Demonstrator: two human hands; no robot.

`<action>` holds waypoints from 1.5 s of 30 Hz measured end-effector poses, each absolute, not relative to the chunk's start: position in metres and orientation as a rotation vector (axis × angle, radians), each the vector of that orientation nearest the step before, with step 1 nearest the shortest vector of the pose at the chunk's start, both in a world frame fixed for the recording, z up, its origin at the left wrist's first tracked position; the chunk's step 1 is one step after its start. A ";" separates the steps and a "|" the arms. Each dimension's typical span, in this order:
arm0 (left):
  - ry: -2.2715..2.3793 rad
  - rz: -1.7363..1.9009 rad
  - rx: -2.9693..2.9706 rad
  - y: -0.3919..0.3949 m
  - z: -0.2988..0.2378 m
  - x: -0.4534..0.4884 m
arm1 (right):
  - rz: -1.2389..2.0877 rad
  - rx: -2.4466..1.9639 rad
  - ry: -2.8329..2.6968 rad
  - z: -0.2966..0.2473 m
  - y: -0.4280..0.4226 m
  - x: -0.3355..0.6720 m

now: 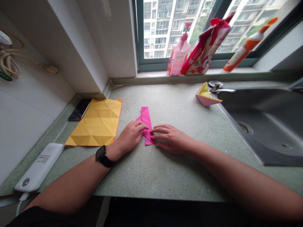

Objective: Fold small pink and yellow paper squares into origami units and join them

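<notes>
A narrow folded strip of pink paper (146, 117) lies on the green speckled counter (170, 164). My left hand (130, 136), with a black watch on its wrist, rests on the strip's left side, fingers curled and fingertips pressing the paper. My right hand (170, 138) lies on the strip's near end from the right, fingers stretched flat and pressing the fold down. The near part of the strip is hidden under both hands.
A creased yellow sheet (98, 123) lies to the left, beside a dark phone (79, 109) and a white power bank (39, 167). A folded pink-and-yellow paper shape (207, 95) sits near the steel sink (267, 126). Bottles and a red pouch (204, 47) stand on the windowsill.
</notes>
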State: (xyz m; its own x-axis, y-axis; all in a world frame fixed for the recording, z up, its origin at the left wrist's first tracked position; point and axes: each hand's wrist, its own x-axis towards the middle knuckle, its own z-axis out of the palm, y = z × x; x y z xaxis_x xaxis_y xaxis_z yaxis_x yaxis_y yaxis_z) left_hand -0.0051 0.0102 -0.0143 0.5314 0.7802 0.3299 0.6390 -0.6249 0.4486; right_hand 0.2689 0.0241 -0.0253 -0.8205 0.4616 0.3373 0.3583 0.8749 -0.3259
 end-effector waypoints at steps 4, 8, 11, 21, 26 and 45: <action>1.151 0.726 2.580 0.003 -0.006 -0.011 | 0.382 -0.605 -2.627 -0.027 0.026 0.270; 1.063 0.611 2.704 -0.004 0.003 -0.018 | 0.396 -0.591 -2.624 -0.028 0.026 0.271; 1.072 0.584 2.734 -0.004 0.005 -0.020 | 0.413 -0.595 -2.629 -0.028 0.026 0.272; 1.100 0.553 2.729 -0.001 0.005 -0.021 | 0.501 -0.615 -2.611 -0.026 0.027 0.273; 1.094 0.508 2.760 -0.003 0.004 -0.021 | 0.490 -0.618 -2.628 -0.025 0.027 0.272; 1.081 0.458 2.774 -0.003 0.003 -0.018 | 0.475 -0.618 -2.624 -0.027 0.028 0.272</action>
